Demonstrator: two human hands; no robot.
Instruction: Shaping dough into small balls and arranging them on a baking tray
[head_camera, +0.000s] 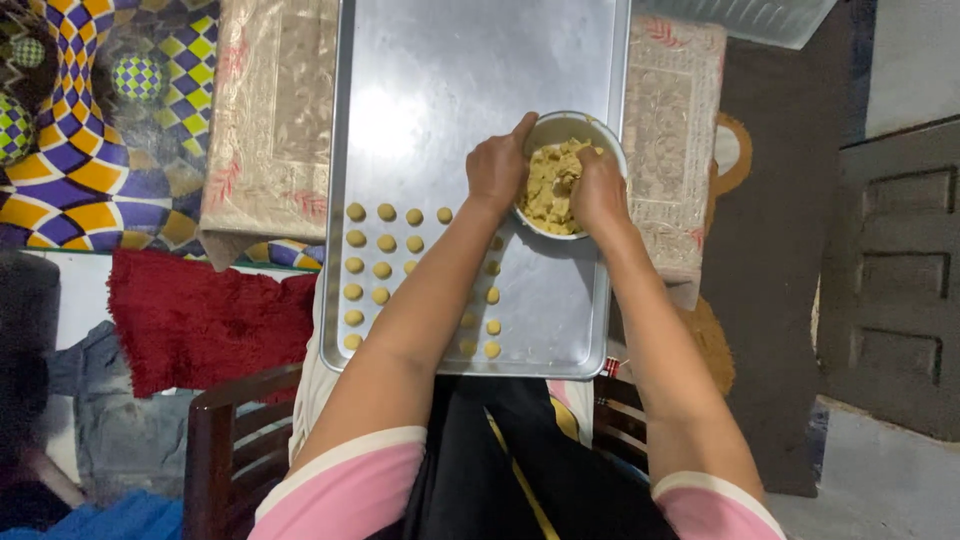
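A long metal baking tray (440, 90) lies in front of me. At its right side stands a white bowl (556, 127) with yellow dough (550, 185) inside. My left hand (497, 165) grips the bowl's left rim, thumb over the edge. My right hand (598, 190) reaches into the bowl with its fingers in the dough. Several small yellow dough balls (383, 242) sit in rows on the near part of the tray, some hidden under my left forearm.
A beige patterned cloth (270, 120) covers the surface under the tray. A red fluffy mat (200, 320) and a colourful checked rug (90, 120) lie at left. A dark wooden chair frame (215, 450) is near my left side. Dark panelled wood (890, 280) stands at right.
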